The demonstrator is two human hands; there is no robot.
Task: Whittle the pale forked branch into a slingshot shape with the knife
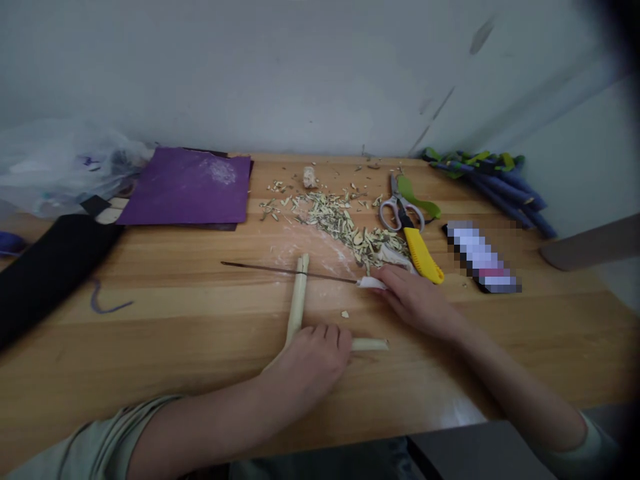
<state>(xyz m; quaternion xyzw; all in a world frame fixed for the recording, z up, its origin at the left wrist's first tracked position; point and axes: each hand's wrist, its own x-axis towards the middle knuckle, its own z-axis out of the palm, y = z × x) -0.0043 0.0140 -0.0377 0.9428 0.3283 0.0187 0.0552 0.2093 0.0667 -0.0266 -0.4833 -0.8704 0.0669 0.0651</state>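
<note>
My left hand is closed around a peeled, forked branch and presses it down on the table. One prong points away from me and another sticks out to the right of the fingers; the joint is mostly hidden under the hand. In my right hand is a long, thin, brown blade with a white wrapped grip. It lies across the far prong close to its tip, at a dark line in the wood. Whether it is a saw blade or a file is not clear.
Bark shavings are heaped beyond the hands. Scissors, a yellow utility knife and a phone lie to the right. Blue-wrapped sticks are at the back right, purple sheets and a plastic bag at the left.
</note>
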